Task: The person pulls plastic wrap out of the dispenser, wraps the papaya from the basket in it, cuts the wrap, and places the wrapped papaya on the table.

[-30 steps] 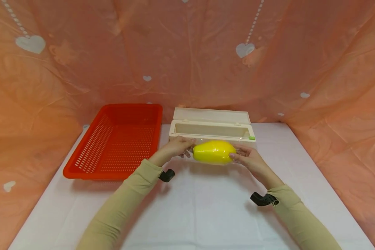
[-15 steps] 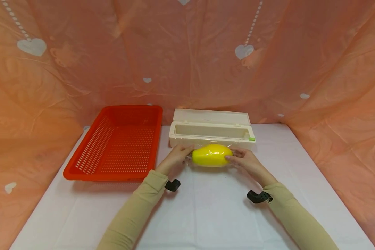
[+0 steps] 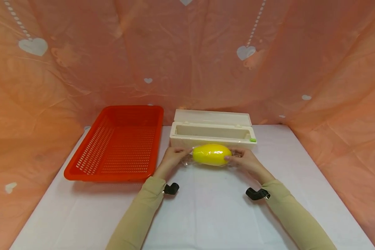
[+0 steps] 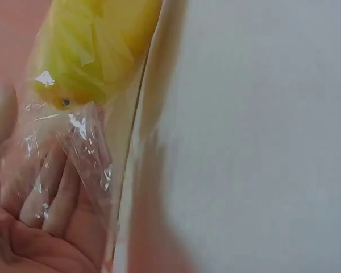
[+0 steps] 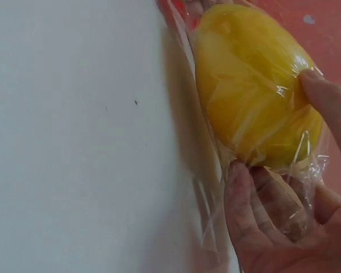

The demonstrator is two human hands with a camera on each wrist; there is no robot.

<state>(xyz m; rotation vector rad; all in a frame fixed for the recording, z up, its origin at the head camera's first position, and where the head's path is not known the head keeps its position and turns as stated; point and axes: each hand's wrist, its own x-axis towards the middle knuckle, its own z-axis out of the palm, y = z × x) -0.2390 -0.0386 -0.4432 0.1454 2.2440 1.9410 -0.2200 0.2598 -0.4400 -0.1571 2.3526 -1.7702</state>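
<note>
A smooth yellow papaya, wrapped in clear cling film, lies sideways between both hands, just in front of the white box. My right hand grips its broad right end. In the right wrist view the thumb presses on top and the fingers curve below, behind the film. At the narrow left end is my left hand. In the left wrist view its fingers extend under the loose, crinkled cling film, and the thumb stands apart from the papaya.
Behind the hands stands a long white box with its lid raised and a green piece at its right corner. A red perforated basket is at the left. White cloth covers the table.
Both hands have brought the wrapped papaya slightly nearer to me and lower, away from the box. Over the last half second it has moved very little, while the left fingers have shifted at its end.
</note>
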